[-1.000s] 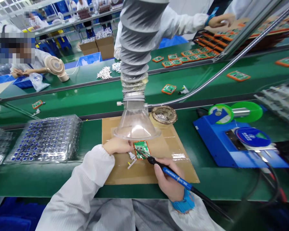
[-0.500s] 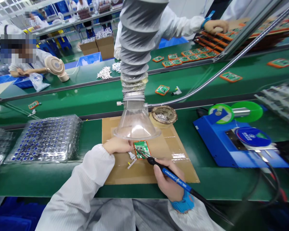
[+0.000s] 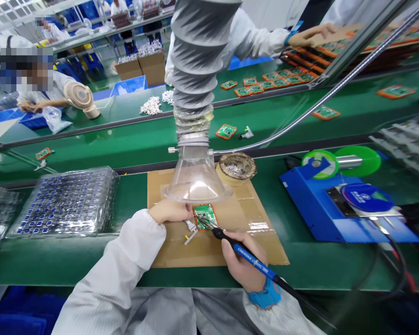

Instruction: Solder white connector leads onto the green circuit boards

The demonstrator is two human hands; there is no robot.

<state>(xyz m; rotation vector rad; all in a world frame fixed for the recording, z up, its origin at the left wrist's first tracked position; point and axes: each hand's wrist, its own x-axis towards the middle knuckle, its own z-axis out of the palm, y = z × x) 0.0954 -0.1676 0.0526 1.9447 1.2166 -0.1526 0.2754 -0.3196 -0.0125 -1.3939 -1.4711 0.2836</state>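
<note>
My right hand (image 3: 246,263) is wrapped round a blue and black soldering iron (image 3: 253,258). Its metal tip reaches over a green circuit board (image 3: 206,215) with an orange edge, which lies on a cardboard sheet (image 3: 261,244). At the board's left edge my left hand (image 3: 171,211) has its fingers closed together; what they pinch is too small to tell. Just below those fingers lies a small white part with a yellow end (image 3: 191,232), beside the board. A clear fume hood (image 3: 198,179) hangs right above the board.
A solder feeder (image 3: 335,204) stands right, a round bowl of metal bits (image 3: 237,166) behind the cardboard. Stacked clear trays (image 3: 68,200) sit left. Boards such as this one (image 3: 226,131) lie on the green belt (image 3: 132,144). Across it, a co-worker's hand (image 3: 310,36) is over stacked boards.
The boards and white parts on the belt have shifted left. Across the belt, the co-worker's hand has lifted and opened. My hands and the soldering iron are almost unmoved.
</note>
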